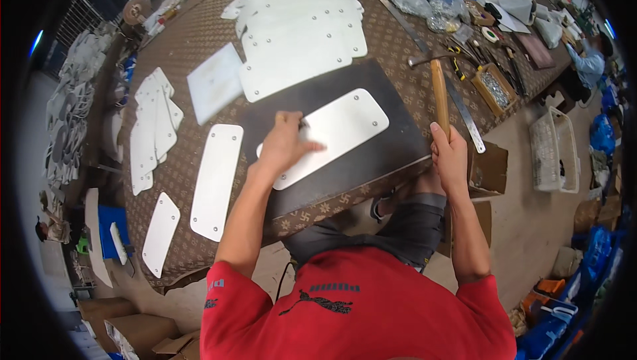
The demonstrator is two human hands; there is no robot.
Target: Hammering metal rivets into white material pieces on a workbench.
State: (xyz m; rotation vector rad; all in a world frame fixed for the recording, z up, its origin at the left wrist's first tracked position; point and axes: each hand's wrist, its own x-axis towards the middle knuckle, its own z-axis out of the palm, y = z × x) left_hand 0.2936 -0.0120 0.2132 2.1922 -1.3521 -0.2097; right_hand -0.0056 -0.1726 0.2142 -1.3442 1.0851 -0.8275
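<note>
A long white panel (338,124) with rounded corners and metal snaps lies slantwise on a dark board (405,138) in front of me. My left hand (282,144) rests over the panel's left end, thumb stretched out to the right and apart from the fingers. Beside its fingertips shows a small dark spot that I cannot make out. My left hand hides part of the panel's left end. My right hand (449,151) grips a hammer (439,91) by the lower part of its wooden handle. The hammer stands head up, to the right of the board.
Several white panels with snaps lie in a big overlapping spread (302,28) behind the board. Left are a fanned pile (156,124), two loose panels and a white slab (215,81). Right are a metal ruler (464,114), a box of small metal parts (494,88) and hand tools.
</note>
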